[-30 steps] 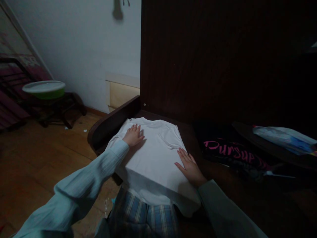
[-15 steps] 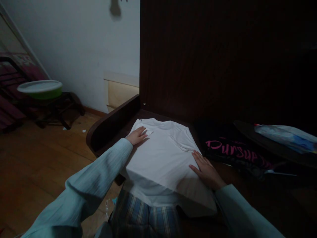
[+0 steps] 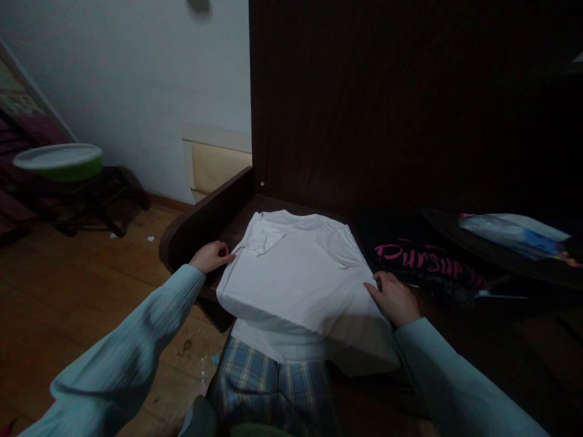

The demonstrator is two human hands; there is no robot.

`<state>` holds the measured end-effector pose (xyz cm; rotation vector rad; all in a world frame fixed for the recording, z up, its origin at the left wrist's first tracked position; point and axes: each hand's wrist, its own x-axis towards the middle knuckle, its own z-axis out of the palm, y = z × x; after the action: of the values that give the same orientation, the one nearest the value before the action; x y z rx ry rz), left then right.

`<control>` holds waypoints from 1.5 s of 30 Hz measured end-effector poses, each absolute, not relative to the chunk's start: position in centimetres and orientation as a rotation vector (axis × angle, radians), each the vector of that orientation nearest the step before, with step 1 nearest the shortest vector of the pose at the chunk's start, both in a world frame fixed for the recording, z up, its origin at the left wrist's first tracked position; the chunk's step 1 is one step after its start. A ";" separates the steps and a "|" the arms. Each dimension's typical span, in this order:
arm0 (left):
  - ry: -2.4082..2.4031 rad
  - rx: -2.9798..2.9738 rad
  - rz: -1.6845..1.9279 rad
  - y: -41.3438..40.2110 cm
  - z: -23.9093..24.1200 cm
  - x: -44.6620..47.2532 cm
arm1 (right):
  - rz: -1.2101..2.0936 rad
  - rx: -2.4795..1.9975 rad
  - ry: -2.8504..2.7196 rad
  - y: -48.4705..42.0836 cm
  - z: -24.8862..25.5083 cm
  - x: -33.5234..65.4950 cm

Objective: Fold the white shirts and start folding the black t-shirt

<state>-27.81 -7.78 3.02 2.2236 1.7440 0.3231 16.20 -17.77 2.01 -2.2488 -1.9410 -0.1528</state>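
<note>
Our left hand (image 3: pixel 212 257) has slid off the white shirt (image 3: pixel 291 279) to pinch its left edge; our right hand's (image 3: pixel 396 299) fingers have curled at the opposite edge, grip unclear. Both sides are now touched, the shirt spread over the worktop (image 3: pixel 234 229).

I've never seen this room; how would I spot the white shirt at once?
Find the tall dark panel, then the dark bench at its foot. Near the bench's curved armrest, a white shirt lies spread between the person's left hand and right hand. Unlike the black fabric with pink lettering to its right, it is plain white, with short sleeves folded inward.
</note>
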 end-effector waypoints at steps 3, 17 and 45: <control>1.731 2.259 0.367 -7.9 2.7 -27.2 | -0.117 -2.365 -1.904 -17.9 2.2 16.5; 1.811 2.267 0.480 -7.9 1.9 -27.7 | -0.116 -2.347 -1.908 -18.0 1.6 18.6; 1.828 2.319 0.605 -7.9 1.1 -27.9 | 0.449 -2.016 -1.468 -16.2 0.8 19.8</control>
<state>-27.90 -7.91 1.08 2.3186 1.8281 0.6054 19.77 -16.17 0.79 -2.0159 -1.4681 0.4490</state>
